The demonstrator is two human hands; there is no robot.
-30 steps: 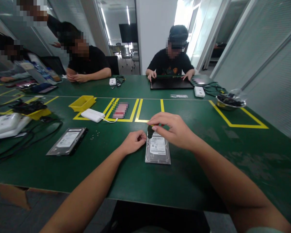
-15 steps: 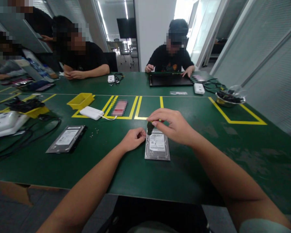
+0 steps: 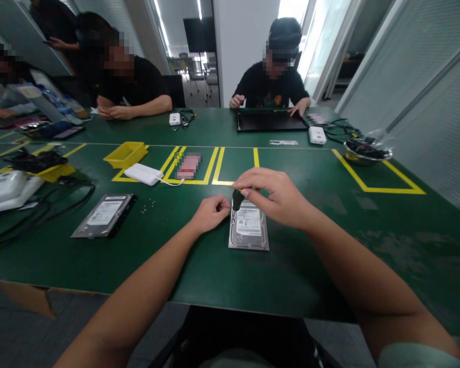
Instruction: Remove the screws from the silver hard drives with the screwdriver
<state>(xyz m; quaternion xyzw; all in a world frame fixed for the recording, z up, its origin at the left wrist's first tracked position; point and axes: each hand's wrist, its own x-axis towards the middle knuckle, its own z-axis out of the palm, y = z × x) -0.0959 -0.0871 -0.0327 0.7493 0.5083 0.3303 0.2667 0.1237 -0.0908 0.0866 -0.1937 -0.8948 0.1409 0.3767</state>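
A silver hard drive (image 3: 249, 232) with a white label lies flat on the green table. Above its upper left part, my right hand (image 3: 278, 197) grips a short screwdriver (image 3: 237, 199) by its dark green handle; the tool points down, and its tip is too small to make out. My left hand (image 3: 211, 212) rests at the drive's left edge, fingers curled together near the screwdriver. Whether those fingers pinch anything is hidden. A second hard drive (image 3: 104, 215) lies to the left, with several tiny screws (image 3: 148, 204) on the table beside it.
A yellow tray (image 3: 125, 154), a white power bank (image 3: 143, 174) and a pink phone (image 3: 189, 166) sit beyond my left hand. Cables and white devices (image 3: 9, 189) lie far left. A metal bowl (image 3: 368, 152) stands right. Across the table, a person handles a black panel (image 3: 272, 121).
The view has tilted slightly, so the table appears a little higher. Both my hands, the screwdriver and the drive keep nearly the same positions relative to each other.
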